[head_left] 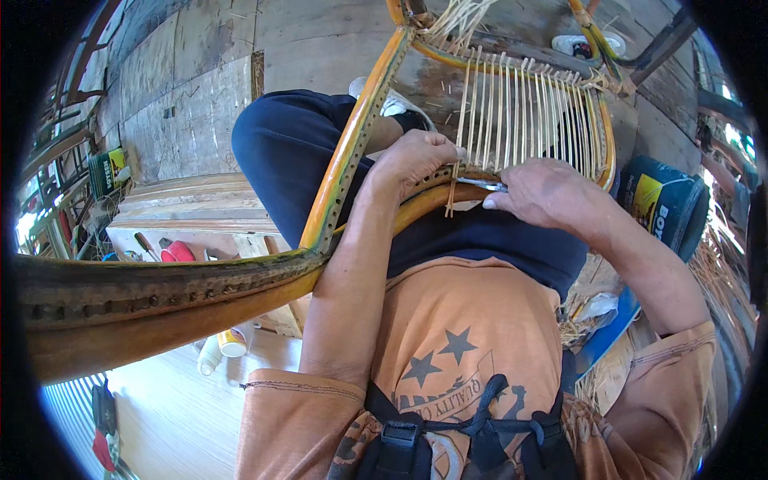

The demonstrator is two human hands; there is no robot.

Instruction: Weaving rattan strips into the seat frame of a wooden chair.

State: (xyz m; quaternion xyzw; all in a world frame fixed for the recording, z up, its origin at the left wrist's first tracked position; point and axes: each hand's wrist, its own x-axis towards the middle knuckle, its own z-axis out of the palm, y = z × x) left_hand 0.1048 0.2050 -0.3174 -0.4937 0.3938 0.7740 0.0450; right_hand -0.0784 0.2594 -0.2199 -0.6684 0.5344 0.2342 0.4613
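A curved yellow-brown chair frame [352,144] with a row of drilled holes lies across my lap. Pale cane strands [520,112] run side by side between its far and near rails. At the near rail my left hand [418,158] is closed, thumb and finger pinching the leftmost strand, whose loose ends hang below the rail. My right hand [552,192] is closed around a slim shiny metal tool [482,185]. The tool's pointed end lies against the rail beside those ends; its handle is hidden in my palm, so its exact kind is unclear.
A dark green bucket [660,204] with a yellow label stands right of the frame. Loose cane fibres [460,20] bunch at the far rail. To the left are stacked boards [180,204], a red object [176,251] and a yellow-and-white cup [232,343].
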